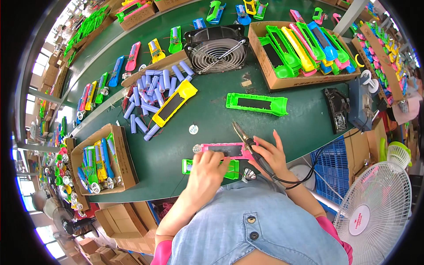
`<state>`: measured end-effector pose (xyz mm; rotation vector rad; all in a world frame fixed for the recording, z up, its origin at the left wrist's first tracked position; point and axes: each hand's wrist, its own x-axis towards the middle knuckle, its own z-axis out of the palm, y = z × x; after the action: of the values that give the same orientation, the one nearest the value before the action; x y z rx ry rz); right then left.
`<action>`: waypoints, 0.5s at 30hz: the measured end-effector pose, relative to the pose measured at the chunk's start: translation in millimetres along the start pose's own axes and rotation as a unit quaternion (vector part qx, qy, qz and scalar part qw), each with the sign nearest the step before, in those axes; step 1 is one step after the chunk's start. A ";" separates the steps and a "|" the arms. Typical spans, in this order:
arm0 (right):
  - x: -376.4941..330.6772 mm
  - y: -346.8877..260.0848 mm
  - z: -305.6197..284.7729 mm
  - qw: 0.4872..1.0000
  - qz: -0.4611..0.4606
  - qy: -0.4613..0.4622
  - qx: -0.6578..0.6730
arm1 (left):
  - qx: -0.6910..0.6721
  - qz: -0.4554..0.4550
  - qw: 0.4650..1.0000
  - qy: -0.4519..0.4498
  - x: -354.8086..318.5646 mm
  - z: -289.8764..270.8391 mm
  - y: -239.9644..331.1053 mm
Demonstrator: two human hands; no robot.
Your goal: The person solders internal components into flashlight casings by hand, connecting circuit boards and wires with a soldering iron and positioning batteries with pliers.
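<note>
My right hand grips a soldering iron whose tip points up and away; its black cable trails to the right. Under that hand's fingers, a pink plastic housing with a dark inner strip lies crosswise on the bench. My left hand is closed, fingers bent down where the pink housing meets a green housing nearer me. Its fingertips are partly hidden, so what they pinch cannot be made out. A blue cylindrical cell shows at the green housing's left end. Beside its right end sits a small shiny reflector.
Loose blue cells lie heaped at far left, a yellow housing against them. Farther off are a green housing, a metal-grilled fan and a carton of housings. Another carton stands left; a white fan stands right.
</note>
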<state>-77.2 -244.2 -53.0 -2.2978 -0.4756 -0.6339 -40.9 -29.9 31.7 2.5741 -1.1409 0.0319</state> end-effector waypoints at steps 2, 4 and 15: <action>3.0 -1.4 -1.2 1.000 0.005 0.009 0.010 | 0.029 0.017 0.999 -0.005 -4.3 15.6 -2.5; 2.4 -1.9 -3.1 0.999 0.012 -0.007 0.034 | 0.018 0.052 0.997 0.063 -7.7 25.0 -5.8; 9.8 1.0 8.7 0.988 0.012 -0.030 0.151 | -0.088 0.036 0.984 0.150 -3.0 45.4 -8.2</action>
<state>-66.2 -237.2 -53.6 -2.0358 -0.5342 -0.4473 -42.0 -36.3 -14.1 2.2778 -1.0693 0.3096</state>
